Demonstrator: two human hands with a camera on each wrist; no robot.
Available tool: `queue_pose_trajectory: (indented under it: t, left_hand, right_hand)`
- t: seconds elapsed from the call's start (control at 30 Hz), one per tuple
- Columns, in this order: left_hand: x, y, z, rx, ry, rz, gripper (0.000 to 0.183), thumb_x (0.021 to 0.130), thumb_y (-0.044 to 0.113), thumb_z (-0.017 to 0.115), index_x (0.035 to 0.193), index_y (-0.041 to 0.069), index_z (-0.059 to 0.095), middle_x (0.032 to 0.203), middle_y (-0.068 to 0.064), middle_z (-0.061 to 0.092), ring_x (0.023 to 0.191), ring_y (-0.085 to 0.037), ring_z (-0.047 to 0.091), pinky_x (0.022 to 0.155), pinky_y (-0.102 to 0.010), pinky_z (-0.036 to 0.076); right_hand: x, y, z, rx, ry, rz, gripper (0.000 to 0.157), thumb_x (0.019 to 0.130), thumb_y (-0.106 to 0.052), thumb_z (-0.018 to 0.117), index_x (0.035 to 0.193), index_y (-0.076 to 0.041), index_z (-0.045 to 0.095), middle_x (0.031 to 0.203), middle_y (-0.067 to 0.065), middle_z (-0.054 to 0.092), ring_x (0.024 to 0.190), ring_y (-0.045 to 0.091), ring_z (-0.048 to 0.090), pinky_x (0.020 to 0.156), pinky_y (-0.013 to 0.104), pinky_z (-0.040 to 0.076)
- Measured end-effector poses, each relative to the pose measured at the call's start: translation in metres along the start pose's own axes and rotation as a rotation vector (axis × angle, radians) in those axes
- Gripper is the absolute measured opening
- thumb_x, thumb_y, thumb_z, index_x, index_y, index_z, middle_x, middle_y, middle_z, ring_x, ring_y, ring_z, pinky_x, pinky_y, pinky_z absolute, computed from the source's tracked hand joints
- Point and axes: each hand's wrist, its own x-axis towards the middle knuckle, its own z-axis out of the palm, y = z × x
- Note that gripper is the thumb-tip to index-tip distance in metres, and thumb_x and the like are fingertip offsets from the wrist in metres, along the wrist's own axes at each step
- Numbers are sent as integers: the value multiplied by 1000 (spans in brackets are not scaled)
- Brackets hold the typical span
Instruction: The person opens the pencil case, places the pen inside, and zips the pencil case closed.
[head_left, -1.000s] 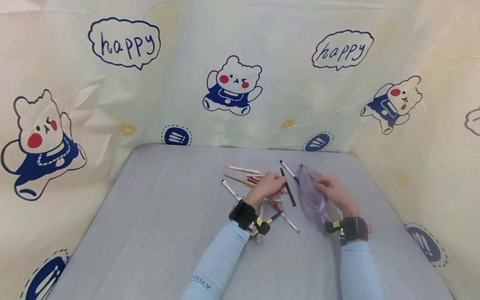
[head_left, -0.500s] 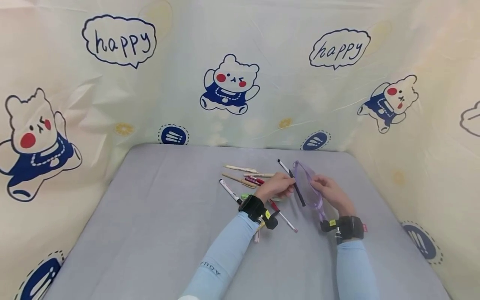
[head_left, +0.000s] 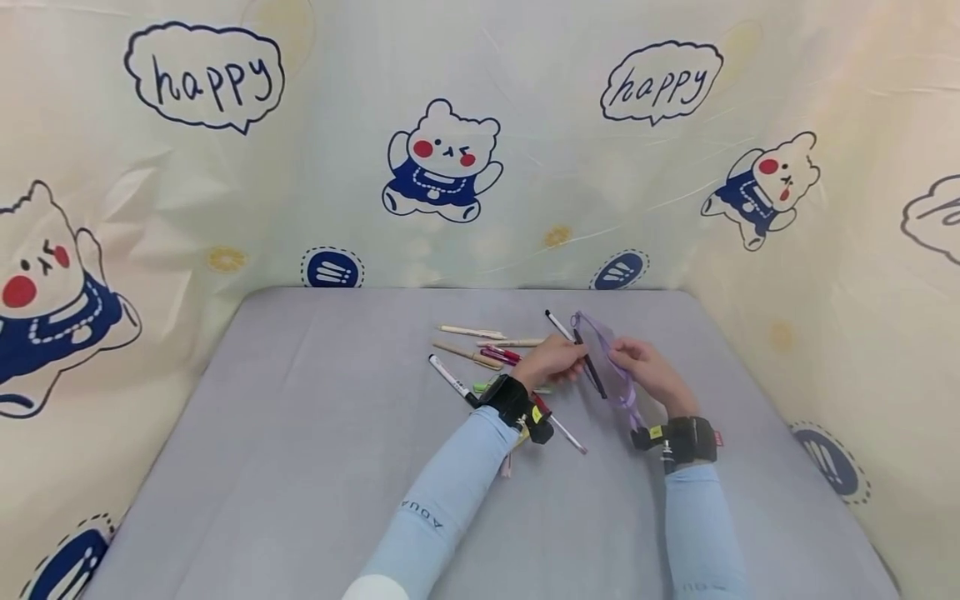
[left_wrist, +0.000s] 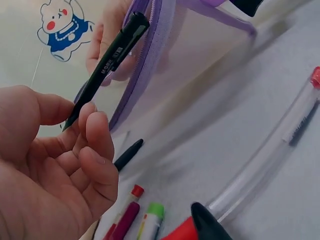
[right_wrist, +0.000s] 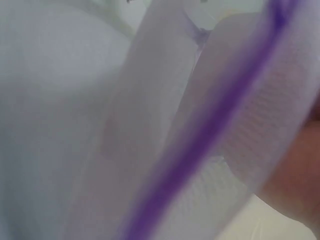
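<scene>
Black pen point(left_wrist: 102, 71) pinched in left hand point(head_left: 553, 358), purple pouch point(left_wrist: 154, 55) in right hand point(head_left: 651, 368), table's far edge point(head_left: 472, 291) beyond.

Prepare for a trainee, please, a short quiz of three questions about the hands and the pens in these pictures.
1. What does the left hand pinch: A, a red pen; B, a black pen; or C, nothing?
2. True or false: the right hand is well apart from the purple pouch.
3. Fill in: in the left wrist view, the white-bodied pen beside the magenta pen has a ____ end.

Key: 1. B. 2. False; it holds the pouch. 3. Green.
</scene>
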Motion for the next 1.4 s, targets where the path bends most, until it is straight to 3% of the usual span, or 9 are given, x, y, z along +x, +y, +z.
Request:
queue_pose_trajectory:
  t: [0.4, 0.53, 0.77, 1.0, 1.23, 1.4]
  left_hand:
    - [10, 9, 3, 34, 33, -49, 37, 100, 32, 54, 74, 10, 67, 62, 2, 61, 50, -9, 50, 46, -22, 33]
    - [12, 9, 4, 44, 6, -27, 36, 100, 32, 53, 81, 7, 70, 63, 3, 62, 52, -10, 51, 45, -23, 32]
    - [10, 6, 4, 68, 22, -42, 35, 99, 30, 53, 99, 0, 72, 66, 2, 63, 56, -12, 54, 48, -23, 35]
    - [6, 7, 0, 106, -14, 25, 36, 100, 33, 52, 106, 3, 70, 73, 3, 65, 68, -19, 57, 56, -26, 38]
    - [-3, 15, -8, 68, -46, 98, 37, 100, 32, 52, 110, -1, 66, 79, -2, 65, 82, -31, 64, 69, -39, 49]
    - [-13, 19, -14, 164, -21, 178, 31, 101, 32, 50, 101, 6, 66, 83, -3, 65, 79, -25, 66, 73, -43, 56]
  right_hand:
    - [-2, 0, -2, 13, 7, -19, 25, 100, -10, 53, 108, 13, 56, 83, 0, 53, 77, 12, 50, 67, 24, 42]
    - [-2, 0, -2, 22, 13, -14, 22, 99, -9, 53, 107, 12, 56, 82, 0, 52, 75, 11, 49, 65, 23, 41]
    - [-4, -4, -1, 4, 7, -23, 24, 99, -9, 53, 108, 13, 56, 84, 1, 52, 78, 10, 48, 69, 23, 40]
    - [-6, -4, -3, -11, 26, -20, 25, 99, -9, 54, 110, 13, 57, 84, -1, 54, 77, 8, 49, 68, 23, 41]
    - [2, 17, -8, -5, 42, 6, 26, 100, -13, 54, 112, 10, 58, 82, -4, 55, 74, 7, 49, 65, 24, 42]
    - [5, 24, -9, -22, 55, 29, 32, 100, -21, 56, 115, 7, 57, 84, -2, 55, 75, 8, 50, 66, 24, 43]
